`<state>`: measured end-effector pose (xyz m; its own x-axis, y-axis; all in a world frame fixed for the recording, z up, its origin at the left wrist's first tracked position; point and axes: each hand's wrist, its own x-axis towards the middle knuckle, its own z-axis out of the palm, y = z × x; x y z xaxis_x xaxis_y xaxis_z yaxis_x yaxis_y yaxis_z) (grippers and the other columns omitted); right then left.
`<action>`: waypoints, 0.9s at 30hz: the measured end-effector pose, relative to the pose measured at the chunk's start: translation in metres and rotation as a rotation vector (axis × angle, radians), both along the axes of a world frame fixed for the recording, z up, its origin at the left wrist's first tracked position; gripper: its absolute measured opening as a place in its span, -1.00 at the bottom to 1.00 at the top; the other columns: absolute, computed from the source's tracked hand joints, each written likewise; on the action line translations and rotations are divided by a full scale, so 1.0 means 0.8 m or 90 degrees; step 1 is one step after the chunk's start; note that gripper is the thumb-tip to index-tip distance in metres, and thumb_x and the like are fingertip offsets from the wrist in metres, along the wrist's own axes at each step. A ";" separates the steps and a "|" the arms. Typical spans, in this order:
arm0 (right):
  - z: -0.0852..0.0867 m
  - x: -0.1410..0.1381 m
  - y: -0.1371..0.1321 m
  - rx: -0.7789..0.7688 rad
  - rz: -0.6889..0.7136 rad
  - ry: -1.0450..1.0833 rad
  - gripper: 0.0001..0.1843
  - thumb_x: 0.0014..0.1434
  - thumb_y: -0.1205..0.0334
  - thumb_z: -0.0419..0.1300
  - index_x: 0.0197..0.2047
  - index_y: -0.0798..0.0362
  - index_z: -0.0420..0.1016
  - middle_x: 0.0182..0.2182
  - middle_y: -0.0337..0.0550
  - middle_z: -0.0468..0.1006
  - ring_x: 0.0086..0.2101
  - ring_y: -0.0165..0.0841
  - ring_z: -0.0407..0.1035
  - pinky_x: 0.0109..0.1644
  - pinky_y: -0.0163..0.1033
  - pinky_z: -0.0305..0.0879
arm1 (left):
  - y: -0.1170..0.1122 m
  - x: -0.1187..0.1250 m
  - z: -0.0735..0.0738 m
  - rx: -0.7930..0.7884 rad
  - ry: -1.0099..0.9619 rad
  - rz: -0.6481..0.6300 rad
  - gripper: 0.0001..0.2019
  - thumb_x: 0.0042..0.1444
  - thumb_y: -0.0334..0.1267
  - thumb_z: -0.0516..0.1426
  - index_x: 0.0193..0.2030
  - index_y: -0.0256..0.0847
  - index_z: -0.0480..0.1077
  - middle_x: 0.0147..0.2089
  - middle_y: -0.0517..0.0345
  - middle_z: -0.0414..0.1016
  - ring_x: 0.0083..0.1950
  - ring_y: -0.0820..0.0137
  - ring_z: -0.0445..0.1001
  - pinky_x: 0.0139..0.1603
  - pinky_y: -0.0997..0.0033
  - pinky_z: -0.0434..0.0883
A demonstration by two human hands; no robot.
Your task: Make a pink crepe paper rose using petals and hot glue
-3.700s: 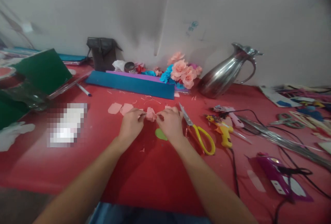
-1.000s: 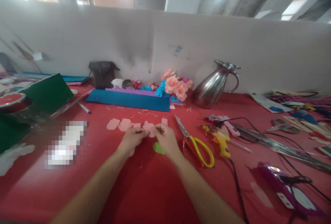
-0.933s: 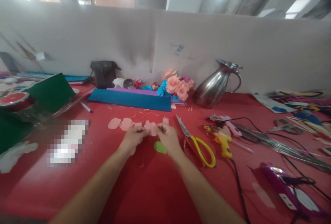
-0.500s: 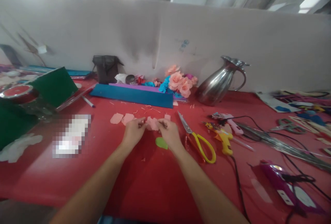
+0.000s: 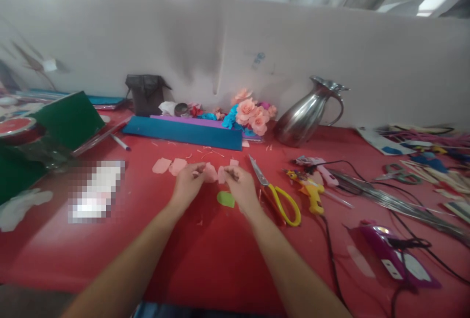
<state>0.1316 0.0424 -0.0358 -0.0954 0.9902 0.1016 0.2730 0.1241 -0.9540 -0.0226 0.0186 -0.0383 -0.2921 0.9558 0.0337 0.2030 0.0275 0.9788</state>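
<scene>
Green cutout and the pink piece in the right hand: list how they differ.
The green cutout lies on the table; the pink piece is in the right hand. The cutout is bright green; the piece is pale pink. The hand partly hides the piece; the cutout's rounded outline shows almost whole. Both look thin.

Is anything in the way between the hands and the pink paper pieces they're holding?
Nope, nothing I can see. The left hand holds one pink piece and the right hand another. The yellow-handled scissors lie off to the right, and the green piece lies nearer the person, so neither blocks.
</scene>
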 end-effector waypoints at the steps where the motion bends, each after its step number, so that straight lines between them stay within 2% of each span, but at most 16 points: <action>1: 0.001 0.000 -0.001 -0.008 -0.008 0.017 -0.81 0.05 0.13 0.16 -0.35 0.06 0.48 -0.39 -0.14 0.56 -0.37 -0.30 0.43 -0.26 -0.23 0.31 | -0.002 0.001 0.003 0.016 0.010 0.011 -0.71 -0.05 -0.26 0.16 -0.13 -0.19 0.49 -0.23 0.09 0.50 -0.35 0.44 0.41 -0.29 0.47 0.30; 3: 0.004 -0.002 -0.004 -0.032 -0.016 0.057 -0.82 0.03 0.12 0.18 -0.36 0.06 0.46 -0.42 -0.15 0.55 -0.41 -0.32 0.42 -0.31 -0.24 0.32 | -0.006 0.004 0.010 0.026 -0.017 -0.010 -0.68 -0.04 -0.20 0.17 -0.11 -0.20 0.48 -0.20 0.07 0.50 -0.34 0.43 0.41 -0.28 0.46 0.32; 7: 0.016 -0.012 -0.019 -0.078 -0.011 0.180 -0.83 0.04 0.12 0.17 -0.36 0.04 0.42 -0.46 -0.21 0.51 -0.42 -0.36 0.42 -0.27 -0.25 0.34 | -0.016 0.013 0.023 -0.052 -0.120 -0.101 -0.70 -0.13 -0.13 0.26 -0.25 -0.26 0.51 -0.28 0.06 0.52 -0.32 0.41 0.41 -0.32 0.49 0.30; 10: 0.023 -0.020 -0.032 -0.074 -0.028 0.227 -0.87 -0.01 0.15 0.20 -0.40 0.03 0.43 -0.43 -0.24 0.51 -0.37 -0.38 0.41 -0.17 -0.25 0.33 | -0.022 0.017 0.025 -0.091 -0.175 -0.135 -0.71 -0.13 -0.09 0.27 -0.29 -0.24 0.51 -0.41 0.18 0.48 -0.55 0.57 0.22 -0.56 0.55 0.11; 12: 0.027 -0.022 -0.037 -0.093 -0.017 0.260 -0.87 0.00 0.15 0.20 -0.40 0.03 0.42 -0.45 -0.26 0.50 -0.39 -0.39 0.41 -0.18 -0.25 0.33 | -0.024 0.018 0.024 -0.101 -0.219 -0.145 -0.72 -0.13 -0.08 0.27 -0.34 -0.23 0.49 -0.49 0.27 0.41 -0.64 0.63 0.05 -0.63 0.54 -0.02; 15: 0.033 -0.009 -0.042 -0.102 -0.002 0.234 -0.86 0.03 0.13 0.18 -0.36 0.02 0.41 -0.42 -0.25 0.50 -0.36 -0.38 0.41 -0.22 -0.26 0.34 | -0.026 0.019 0.022 -0.119 -0.266 -0.183 -0.74 -0.14 -0.08 0.28 -0.40 -0.22 0.45 -0.48 0.30 0.38 -0.61 0.63 0.09 -0.62 0.56 0.02; 18: 0.041 0.034 -0.053 -0.025 -0.012 0.022 -0.86 0.09 0.18 0.15 -0.26 0.00 0.42 -0.32 -0.21 0.51 -0.28 -0.35 0.41 -0.16 -0.23 0.32 | -0.028 0.017 0.020 -0.145 -0.258 -0.193 -0.74 -0.15 -0.08 0.29 -0.41 -0.21 0.43 -0.49 0.30 0.36 -0.59 0.62 0.12 -0.59 0.57 0.08; 19: 0.043 0.053 -0.058 0.009 -0.023 -0.104 -0.84 0.09 0.22 0.16 -0.21 -0.01 0.42 -0.29 -0.19 0.52 -0.24 -0.32 0.40 -0.11 -0.19 0.30 | -0.028 0.016 0.019 -0.154 -0.247 -0.186 -0.73 -0.16 -0.07 0.30 -0.41 -0.21 0.44 -0.49 0.29 0.36 -0.58 0.61 0.13 -0.58 0.57 0.10; 21: 0.044 0.092 -0.072 0.072 -0.111 -0.393 -0.70 0.06 0.30 0.19 -0.08 -0.01 0.41 -0.19 -0.08 0.49 -0.12 -0.18 0.34 0.00 -0.05 0.21 | -0.028 0.013 0.018 -0.172 -0.236 -0.164 -0.70 -0.21 -0.06 0.32 -0.39 -0.21 0.47 -0.46 0.25 0.40 -0.54 0.57 0.19 -0.54 0.56 0.15; 23: 0.039 0.123 -0.085 0.061 -0.151 -0.591 -0.60 0.04 0.32 0.21 0.00 0.03 0.38 -0.10 0.05 0.44 -0.05 -0.07 0.30 0.01 0.01 0.18 | -0.029 0.011 0.018 -0.188 -0.238 -0.148 -0.67 -0.26 -0.05 0.34 -0.37 -0.20 0.49 -0.39 0.19 0.46 -0.46 0.51 0.28 -0.49 0.54 0.21; 25: 0.032 0.142 -0.094 0.035 -0.125 -0.650 -0.55 0.09 0.33 0.16 0.08 0.05 0.33 -0.07 0.06 0.43 -0.09 -0.11 0.34 -0.04 -0.07 0.23 | -0.029 0.010 0.018 -0.203 -0.239 -0.150 -0.66 -0.28 -0.05 0.34 -0.35 -0.18 0.51 -0.32 0.16 0.50 -0.40 0.48 0.33 -0.44 0.53 0.24; 27: 0.024 0.148 -0.095 0.025 -0.102 -0.647 -0.54 0.14 0.36 0.10 0.13 0.04 0.28 -0.06 0.03 0.43 -0.12 -0.17 0.38 -0.10 -0.15 0.27 | -0.030 0.010 0.017 -0.216 -0.227 -0.162 -0.65 -0.27 -0.04 0.34 -0.32 -0.17 0.52 -0.33 0.17 0.50 -0.42 0.50 0.32 -0.44 0.54 0.23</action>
